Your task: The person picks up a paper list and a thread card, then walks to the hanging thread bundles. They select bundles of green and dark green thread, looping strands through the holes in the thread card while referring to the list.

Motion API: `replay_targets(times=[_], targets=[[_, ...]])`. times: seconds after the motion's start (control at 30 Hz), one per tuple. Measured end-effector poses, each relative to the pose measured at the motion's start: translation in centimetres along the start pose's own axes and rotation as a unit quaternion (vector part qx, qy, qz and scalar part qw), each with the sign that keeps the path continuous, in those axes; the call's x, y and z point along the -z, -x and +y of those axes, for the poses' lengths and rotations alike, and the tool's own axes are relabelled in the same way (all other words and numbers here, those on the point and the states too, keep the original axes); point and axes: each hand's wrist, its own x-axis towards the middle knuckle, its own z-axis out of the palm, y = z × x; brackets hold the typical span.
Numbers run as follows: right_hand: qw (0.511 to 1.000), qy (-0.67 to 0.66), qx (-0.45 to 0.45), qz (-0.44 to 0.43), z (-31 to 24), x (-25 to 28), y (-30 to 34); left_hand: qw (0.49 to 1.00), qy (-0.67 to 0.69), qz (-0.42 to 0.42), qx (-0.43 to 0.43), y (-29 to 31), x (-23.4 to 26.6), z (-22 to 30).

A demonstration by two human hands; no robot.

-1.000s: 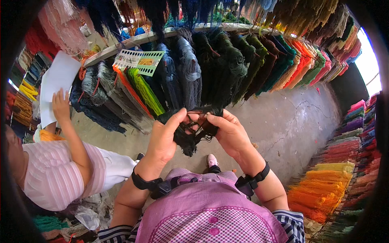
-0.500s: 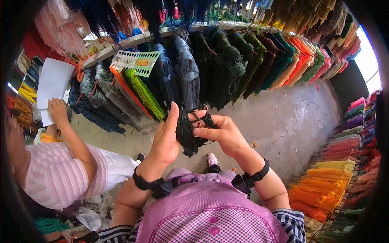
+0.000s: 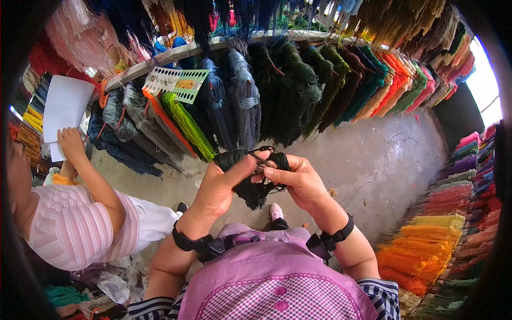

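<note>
A bundle of black thread [image 3: 250,193] hangs between my two hands, in front of my body. My left hand [image 3: 217,186] holds its left side, with the thumb laid across the strands. My right hand [image 3: 300,180] grips the other side, and its thumb and index finger pinch strands near the middle. The two thumbs almost meet there. Loops of thread wrap round the fingers, so some fingertips are hidden.
Hanks of dark, green, orange and pink thread hang from a curved rail [image 3: 277,35] ahead. A card with dark ovals [image 3: 176,82] rests on them. At left a person [image 3: 80,224] holds white paper [image 3: 66,109]. Orange hanks [image 3: 421,248] lie stacked at right.
My left thumb has come down from pointing up and now lies over the thread. The fingers of both hands have drawn closer together at the middle of the bundle.
</note>
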Motion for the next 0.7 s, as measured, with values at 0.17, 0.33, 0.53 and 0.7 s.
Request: replay_targets(times=[0.17,0.33,0.53,0.7], targets=[[0.998,-0.009,0.029,0.06,0.1,-0.7,-0.4,0.995,-0.094,0.013,-0.009,-0.1,0.4,-0.6],[0.997,-0.008,0.023,0.076,1.2,0.8,-0.8,0.997,-0.072,0.032,-0.008,-0.7,0.7,-1.5],[0.997,-0.047,-0.003,0.067,1.1,2.1,-1.6,0.995,-0.071,0.061,0.026,-1.9,1.7,-2.7],[0.942,-0.334,-0.021,-0.013,-0.1,5.9,-1.5,0.978,0.162,0.023,0.129,-4.0,2.9,-3.5]])
